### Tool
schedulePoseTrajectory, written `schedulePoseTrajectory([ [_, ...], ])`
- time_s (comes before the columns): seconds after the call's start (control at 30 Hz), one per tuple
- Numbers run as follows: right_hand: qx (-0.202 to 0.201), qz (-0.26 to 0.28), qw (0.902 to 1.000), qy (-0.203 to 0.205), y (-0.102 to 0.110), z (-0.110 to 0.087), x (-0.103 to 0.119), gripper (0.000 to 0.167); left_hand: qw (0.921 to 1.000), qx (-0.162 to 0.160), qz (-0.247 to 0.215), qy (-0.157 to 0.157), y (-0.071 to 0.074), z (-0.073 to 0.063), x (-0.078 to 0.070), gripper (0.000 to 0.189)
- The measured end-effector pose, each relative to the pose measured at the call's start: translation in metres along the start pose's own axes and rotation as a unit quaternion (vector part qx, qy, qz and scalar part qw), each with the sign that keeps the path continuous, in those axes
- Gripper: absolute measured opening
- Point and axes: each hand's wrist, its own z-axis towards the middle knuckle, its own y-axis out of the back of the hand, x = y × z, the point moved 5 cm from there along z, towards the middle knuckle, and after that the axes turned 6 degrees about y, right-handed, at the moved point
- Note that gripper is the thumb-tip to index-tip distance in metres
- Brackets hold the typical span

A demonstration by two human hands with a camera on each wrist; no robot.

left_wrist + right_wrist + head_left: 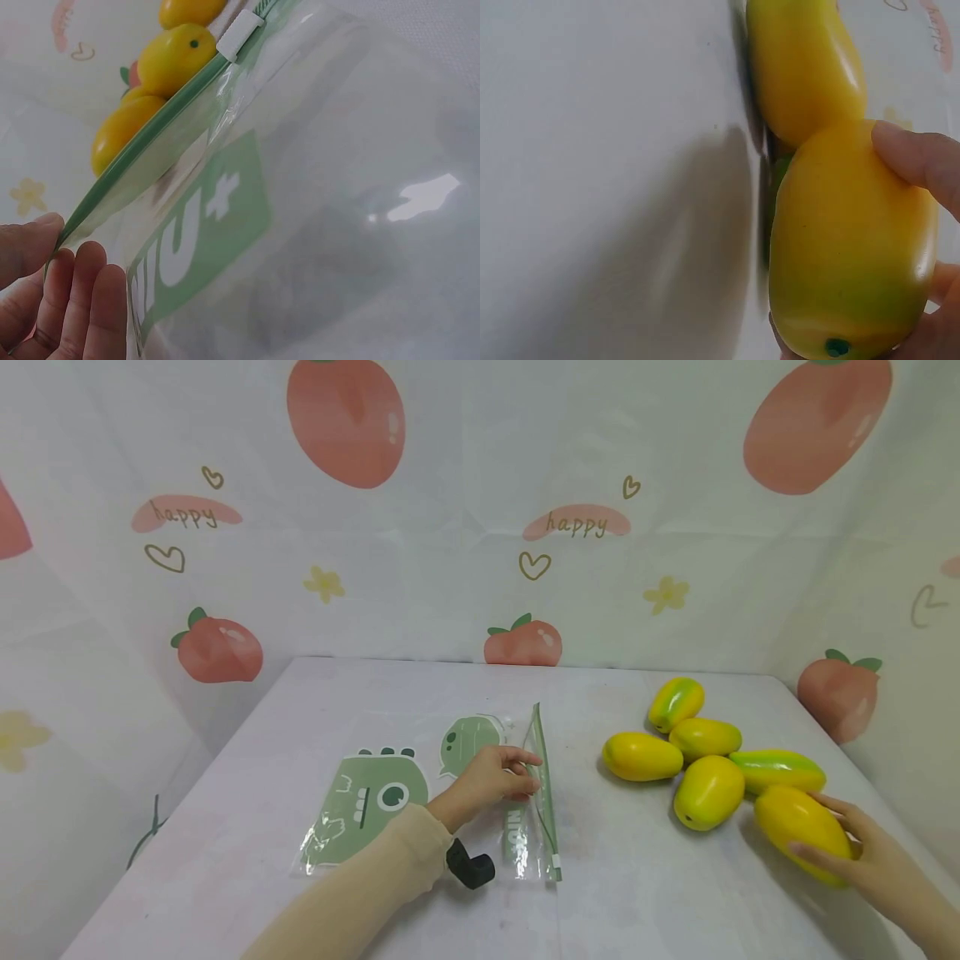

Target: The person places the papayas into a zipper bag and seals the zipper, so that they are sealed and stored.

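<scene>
My left hand (491,781) pinches the green zip edge (124,161) of a clear plastic zipper bag (480,852), which lies on the table with its mouth facing right. A green dinosaur print (367,810) covers part of the bag. In the left wrist view the thumb and fingers hold the edge and the mouth gapes a little; a white slider (240,35) sits at its other end. My right hand (873,852) grips a yellow mango (802,831), thumb on one side and fingers on the other. Part of the fingers is hidden behind the fruit.
Several more yellow and green mangoes (708,792) lie clustered at the right of the white table (600,893). A black strap-like piece (471,865) shows under the left wrist. A printed cloth backdrop (442,585) stands along the back and sides.
</scene>
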Motion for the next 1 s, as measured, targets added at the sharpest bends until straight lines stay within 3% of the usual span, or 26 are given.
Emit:
schedulePoseTrajectory([
  [0.5,-0.081,0.029,0.9909,0.104,0.021,0.006,0.033,0.086,1.0000,0.006,-0.001,0.001,0.000,0.000,0.001,0.035],
  [0.6,-0.092,0.026,0.9900,0.104,0.022,0.007,0.045,0.087,1.0000,0.004,0.002,0.001,-0.001,0.000,0.002,0.035],
  [0.7,-0.124,0.037,0.9841,0.121,0.021,0.007,0.061,0.084,1.0000,0.002,0.001,0.003,0.000,0.000,0.003,0.034],
  [0.83,-0.160,0.080,0.9685,0.173,0.016,0.005,0.079,0.079,1.0000,0.003,0.001,0.006,0.000,0.002,0.003,0.034],
  [1.0,-0.163,0.085,0.9640,0.192,0.009,0.006,0.097,0.077,1.0000,0.001,0.005,0.003,-0.001,0.002,0.004,0.034],
])
